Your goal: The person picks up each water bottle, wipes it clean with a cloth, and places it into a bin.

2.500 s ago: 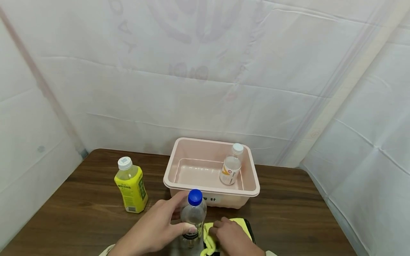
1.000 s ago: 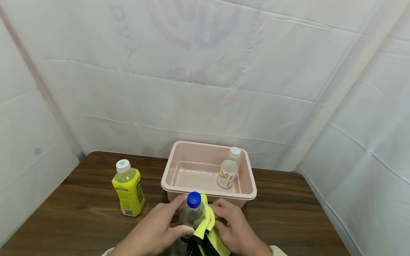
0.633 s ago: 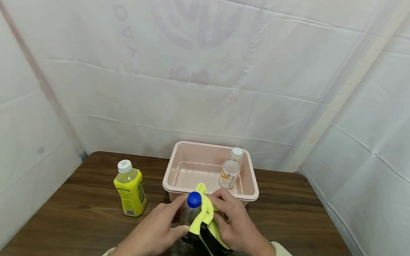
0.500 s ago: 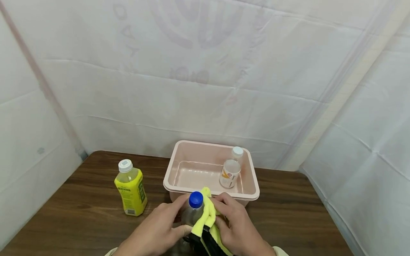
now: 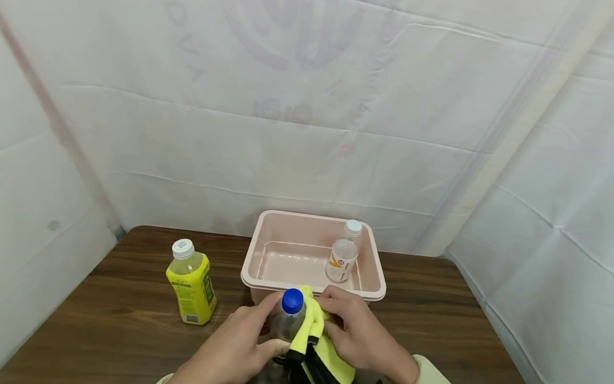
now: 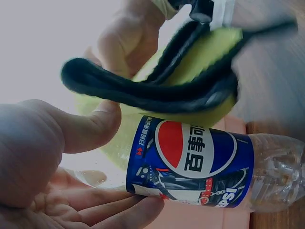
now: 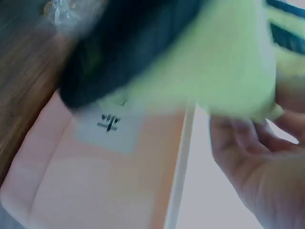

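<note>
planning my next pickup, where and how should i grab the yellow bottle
Probably grip the yellow bottle around its mid-body, below the narrower neck and white cap. Come from the near side, likely with the left hand once it releases the clear bottle. The yellow bottle stands upright, apart from the pink tub, so a hand should fit round it.

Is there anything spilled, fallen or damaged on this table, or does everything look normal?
Nothing stands out. The blue-capped bottle, yellow-labelled bottle and clear bottle in the pink bin are all capped; no spill or damage shows.
</note>
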Available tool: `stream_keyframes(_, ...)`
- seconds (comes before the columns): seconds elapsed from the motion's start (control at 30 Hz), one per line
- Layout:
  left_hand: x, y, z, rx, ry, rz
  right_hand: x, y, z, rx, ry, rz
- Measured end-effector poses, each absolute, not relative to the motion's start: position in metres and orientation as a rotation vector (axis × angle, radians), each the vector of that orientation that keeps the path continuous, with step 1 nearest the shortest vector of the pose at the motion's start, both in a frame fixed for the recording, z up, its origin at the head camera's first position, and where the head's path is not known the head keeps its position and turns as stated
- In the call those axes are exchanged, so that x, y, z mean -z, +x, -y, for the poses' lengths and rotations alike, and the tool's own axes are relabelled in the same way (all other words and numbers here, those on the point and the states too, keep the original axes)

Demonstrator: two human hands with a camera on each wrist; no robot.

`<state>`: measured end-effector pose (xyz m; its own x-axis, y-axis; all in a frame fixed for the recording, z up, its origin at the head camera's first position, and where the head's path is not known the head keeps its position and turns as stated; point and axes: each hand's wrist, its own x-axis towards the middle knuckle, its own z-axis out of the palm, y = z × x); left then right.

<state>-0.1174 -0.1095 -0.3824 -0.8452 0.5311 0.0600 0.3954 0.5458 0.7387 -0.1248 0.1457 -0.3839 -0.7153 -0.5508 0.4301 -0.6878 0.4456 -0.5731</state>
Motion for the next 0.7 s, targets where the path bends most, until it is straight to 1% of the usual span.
stream_keyframes(0.17,0.382,-0.116,0.11,-1.221,0.819,-2.592,0.408,-0.132,-0.139,-1.008,1.135,2.676)
stream_keyframes(0.43,0.385,-0.115,0.108,-1.273,0.827,-2.556,0.448,-0.136,-0.135,-0.925,1.171,2.739)
stream_keyframes(0.57,0.385,-0.116,0.109,-1.265,0.835,-2.57,0.456,-0.136,-0.135,-0.844,1.211,2.783)
stream_keyframes(0.7,0.384,-0.117,0.11,-1.263,0.854,-2.561,0.452,-0.136,-0.138,-0.735,1.186,2.817)
